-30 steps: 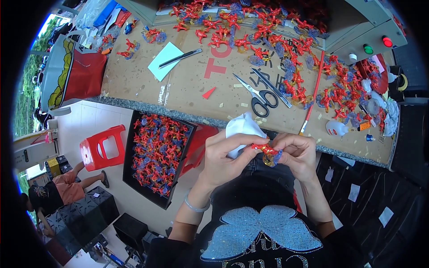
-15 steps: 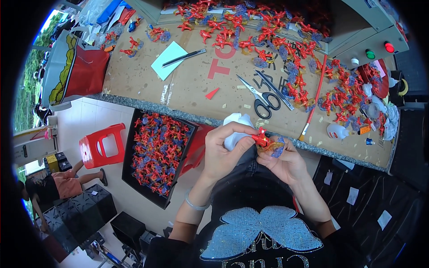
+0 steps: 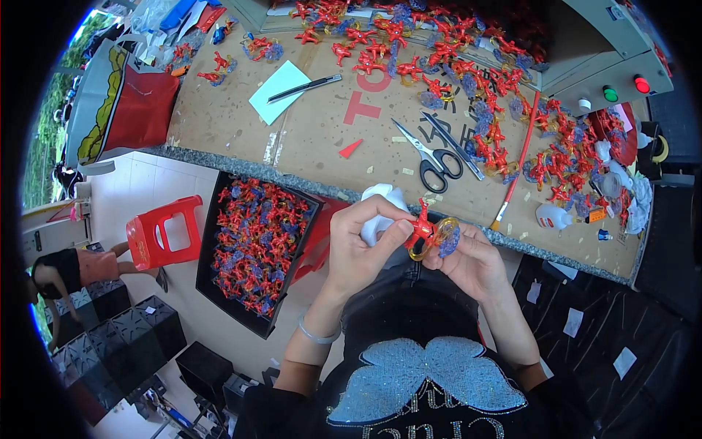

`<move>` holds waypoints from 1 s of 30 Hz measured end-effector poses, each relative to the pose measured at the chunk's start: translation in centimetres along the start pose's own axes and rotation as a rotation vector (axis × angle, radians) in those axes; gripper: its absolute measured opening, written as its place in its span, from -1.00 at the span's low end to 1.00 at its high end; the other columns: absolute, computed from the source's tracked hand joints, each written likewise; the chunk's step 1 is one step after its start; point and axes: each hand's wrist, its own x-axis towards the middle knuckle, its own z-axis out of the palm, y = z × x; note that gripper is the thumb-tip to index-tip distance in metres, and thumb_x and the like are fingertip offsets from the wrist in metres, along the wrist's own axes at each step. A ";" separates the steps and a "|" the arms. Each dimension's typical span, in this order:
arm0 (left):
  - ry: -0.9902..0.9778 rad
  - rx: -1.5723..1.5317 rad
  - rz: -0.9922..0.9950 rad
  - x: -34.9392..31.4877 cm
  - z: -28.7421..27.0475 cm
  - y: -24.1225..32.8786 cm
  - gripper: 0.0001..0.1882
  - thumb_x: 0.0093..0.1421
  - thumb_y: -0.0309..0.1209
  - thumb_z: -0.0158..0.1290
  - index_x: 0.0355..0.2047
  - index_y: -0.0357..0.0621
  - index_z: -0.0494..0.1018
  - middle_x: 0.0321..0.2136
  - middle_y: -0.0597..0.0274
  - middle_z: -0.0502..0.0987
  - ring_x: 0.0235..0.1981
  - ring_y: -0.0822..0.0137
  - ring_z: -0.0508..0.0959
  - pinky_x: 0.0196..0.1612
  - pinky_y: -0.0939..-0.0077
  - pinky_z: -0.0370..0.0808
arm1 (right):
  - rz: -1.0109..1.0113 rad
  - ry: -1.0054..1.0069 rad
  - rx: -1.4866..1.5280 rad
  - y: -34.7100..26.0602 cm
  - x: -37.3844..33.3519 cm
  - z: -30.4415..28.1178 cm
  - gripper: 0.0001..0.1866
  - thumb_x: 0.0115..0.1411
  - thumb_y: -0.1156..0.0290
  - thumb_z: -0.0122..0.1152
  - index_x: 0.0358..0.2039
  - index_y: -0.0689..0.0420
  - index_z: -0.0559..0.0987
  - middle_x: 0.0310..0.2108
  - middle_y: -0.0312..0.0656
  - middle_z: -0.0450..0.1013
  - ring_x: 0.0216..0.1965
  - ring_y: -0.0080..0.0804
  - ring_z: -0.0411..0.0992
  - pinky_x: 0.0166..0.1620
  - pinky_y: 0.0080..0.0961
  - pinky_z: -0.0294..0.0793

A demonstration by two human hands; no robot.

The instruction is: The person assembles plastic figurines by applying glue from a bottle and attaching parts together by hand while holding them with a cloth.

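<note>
- One wide tabletop covered in brown cardboard (image 3: 219,132), with a speckled stone front edge; its far edge is partly hidden by the cabinet and the heap.
- One grey metal cabinet (image 3: 585,84) at the far right corner, cut off by the dark rim, its inside too dark to make out; three round controls show: one red, one green, one white.
- One black rectangular tray (image 3: 235,309) below the front edge, full of red, yellow and violet figures, overlapping too closely to count.
- One red plastic stool (image 3: 139,241) left of the tray.
- Two hands before the front edge. The left hand (image 3: 362,234) pinches the red body between thumb and forefinger; its other fingers are partly hidden. The right hand (image 3: 472,260) pinches the clear part, its fingertips partly covered.
- One thin red-handled brush (image 3: 521,154), bristles toward the front edge.
- One pair of black-handled scissors (image 3: 428,152) mid-tabletop, just beside one slim dark tool (image 3: 453,146).
- One soft-looking white object (image 3: 380,197) behind the left hand, half hidden; its kind cannot be told.
- One glossy red plastic figure with clear yellow and violet parts (image 3: 424,231), held between both hands by the front edge.
</note>
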 end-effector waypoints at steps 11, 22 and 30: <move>0.023 0.071 0.017 -0.4 -0.4 0.4 -0.91 0.11 -0.50 0.18 -0.45 -0.28 0.53 -0.52 0.27 0.55 -0.50 0.60 0.46 -0.51 0.76 0.30 | 0.020 0.056 -0.118 0.0 0.0 0.0 -0.60 0.30 0.30 0.02 -0.02 0.39 0.41 -0.22 0.00 0.51 -0.23 -0.36 0.50 -0.13 -0.46 0.49; 0.047 0.275 0.097 -0.2 -1.0 1.2 -0.91 0.08 -0.50 0.20 -0.46 -0.27 0.54 -0.57 0.21 0.53 -0.56 0.50 0.48 -0.55 0.69 0.36 | 0.045 0.153 -0.265 -0.2 0.5 0.4 -0.60 0.30 0.26 0.00 -0.06 0.37 0.43 -0.24 0.00 0.51 -0.24 -0.40 0.48 -0.12 -0.49 0.46; 0.414 0.814 -0.004 -3.8 -7.9 0.0 -0.91 0.06 -0.55 0.15 -0.49 -0.30 0.45 -0.60 0.05 0.50 -0.65 0.26 0.51 -0.58 0.49 0.40 | -0.056 0.217 -0.486 -0.4 -0.1 -0.2 -0.65 0.25 0.34 0.04 -0.13 0.39 0.48 -0.31 0.00 0.49 -0.26 -0.32 0.46 -0.16 -0.45 0.42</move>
